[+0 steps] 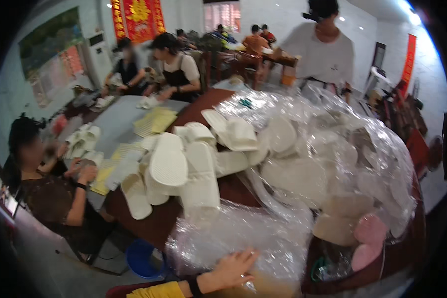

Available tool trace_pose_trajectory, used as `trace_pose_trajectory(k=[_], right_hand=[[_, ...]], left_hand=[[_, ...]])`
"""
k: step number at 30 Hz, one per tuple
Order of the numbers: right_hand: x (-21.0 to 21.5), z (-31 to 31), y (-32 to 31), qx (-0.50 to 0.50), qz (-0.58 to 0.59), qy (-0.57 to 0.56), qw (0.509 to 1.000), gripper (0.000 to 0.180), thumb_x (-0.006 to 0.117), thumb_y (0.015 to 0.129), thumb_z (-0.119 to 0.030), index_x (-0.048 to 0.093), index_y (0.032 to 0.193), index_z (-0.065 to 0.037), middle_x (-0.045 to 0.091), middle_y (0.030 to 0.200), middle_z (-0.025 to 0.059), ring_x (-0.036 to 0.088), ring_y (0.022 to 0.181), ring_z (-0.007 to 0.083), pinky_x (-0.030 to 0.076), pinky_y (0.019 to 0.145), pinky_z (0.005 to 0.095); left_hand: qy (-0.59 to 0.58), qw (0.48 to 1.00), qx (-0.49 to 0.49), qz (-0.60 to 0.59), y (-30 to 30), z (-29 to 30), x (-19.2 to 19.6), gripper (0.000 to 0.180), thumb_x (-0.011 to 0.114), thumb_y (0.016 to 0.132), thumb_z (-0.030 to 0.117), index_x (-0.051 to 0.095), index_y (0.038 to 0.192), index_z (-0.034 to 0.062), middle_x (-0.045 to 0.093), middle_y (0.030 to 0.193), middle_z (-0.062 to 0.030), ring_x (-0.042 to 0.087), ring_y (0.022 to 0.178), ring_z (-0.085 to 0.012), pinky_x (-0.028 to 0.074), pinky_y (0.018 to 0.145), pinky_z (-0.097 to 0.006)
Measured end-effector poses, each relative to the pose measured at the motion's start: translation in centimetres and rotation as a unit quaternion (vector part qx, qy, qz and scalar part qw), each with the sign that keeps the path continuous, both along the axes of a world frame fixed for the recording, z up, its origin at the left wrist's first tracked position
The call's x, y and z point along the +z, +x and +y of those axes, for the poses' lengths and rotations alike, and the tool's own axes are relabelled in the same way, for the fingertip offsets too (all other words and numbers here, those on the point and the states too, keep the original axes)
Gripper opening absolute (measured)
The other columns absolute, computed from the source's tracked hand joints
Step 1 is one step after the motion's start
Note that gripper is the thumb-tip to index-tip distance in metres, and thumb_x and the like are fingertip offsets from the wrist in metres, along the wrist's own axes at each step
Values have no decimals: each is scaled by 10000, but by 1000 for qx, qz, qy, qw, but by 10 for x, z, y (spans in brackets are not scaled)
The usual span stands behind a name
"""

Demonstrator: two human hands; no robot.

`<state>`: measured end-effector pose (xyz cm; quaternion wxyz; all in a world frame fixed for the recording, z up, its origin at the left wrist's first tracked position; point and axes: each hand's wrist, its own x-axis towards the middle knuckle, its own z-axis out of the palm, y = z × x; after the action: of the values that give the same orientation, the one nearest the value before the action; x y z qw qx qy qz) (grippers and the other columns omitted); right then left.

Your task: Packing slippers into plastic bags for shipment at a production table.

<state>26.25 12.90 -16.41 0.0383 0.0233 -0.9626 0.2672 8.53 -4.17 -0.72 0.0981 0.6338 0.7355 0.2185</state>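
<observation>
We see a big clear plastic bag [303, 164] of white slippers [288, 174] covering the table's [159, 221] right half, bulky yet light, slippery, crinkly. Our left hand [233, 269] rests open, fingers spread, on its near edge, gripping nothing; we'd bunch the film there. Right hand unseen.

A large clear plastic bag [328, 149], crumpled and shiny, was spread over the right half of the counter [203, 102], with white slippers seen through it. A second clear plastic bag [243, 233] was bunched at the near edge, just beside the first. Red hanging banners with gold figures [138, 19] were seen on the far wall at the left. A narrow red banner [409, 57] was hung on the far right wall. A large framed picture [49, 54], greenish and pink, was mounted on the left wall.
</observation>
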Motion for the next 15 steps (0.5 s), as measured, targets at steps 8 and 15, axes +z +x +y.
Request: trace_pose_trajectory(k=[8,15], right_hand=[[52,-74,196,-177,-222,-58,957,381,631,897,-274,610,1243,-116,619,1201,209,614,1071,400,504,905,476],[-75,-155,320,-260,-440,-197,837,398,501,976,-339,571,1276,-87,603,1262,145,602,1104,358,516,878,458]], left_hand=[[-16,999,25,13,-15,-10,21,818,733,778,493,429,1426,97,465,1328,-189,622,959,-407,536,822,-473],[24,999,6,21,-6,11,14,772,754,786,415,455,1409,72,470,1333,-213,572,1098,-413,512,872,-475]])
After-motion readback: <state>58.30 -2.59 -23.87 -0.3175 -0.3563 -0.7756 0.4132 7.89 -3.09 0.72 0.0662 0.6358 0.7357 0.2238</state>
